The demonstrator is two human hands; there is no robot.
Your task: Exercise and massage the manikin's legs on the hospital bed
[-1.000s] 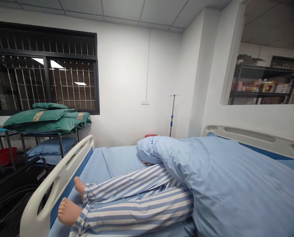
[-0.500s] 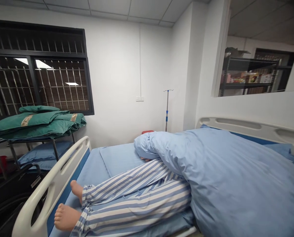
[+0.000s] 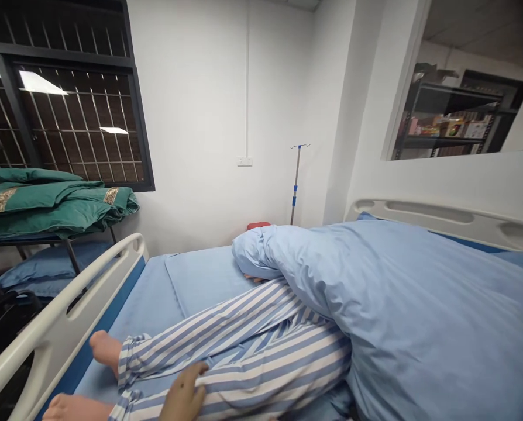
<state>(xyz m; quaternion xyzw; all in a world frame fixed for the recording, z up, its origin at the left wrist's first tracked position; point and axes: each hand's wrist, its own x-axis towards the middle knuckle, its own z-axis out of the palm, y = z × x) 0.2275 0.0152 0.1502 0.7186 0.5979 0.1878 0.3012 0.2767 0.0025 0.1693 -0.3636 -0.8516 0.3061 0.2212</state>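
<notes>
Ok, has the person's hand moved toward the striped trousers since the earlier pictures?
Yes. It was out of view before; now the hand has come up from the bottom edge onto the striped trousers, inward of the white bed side rail.

bright, even room light, glare on the window (image 3: 37, 82), edges warped.

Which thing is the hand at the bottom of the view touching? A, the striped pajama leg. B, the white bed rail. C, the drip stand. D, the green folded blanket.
A. The hand lies with its fingers on the striped pajama leg, well apart from the white bed rail.
</notes>
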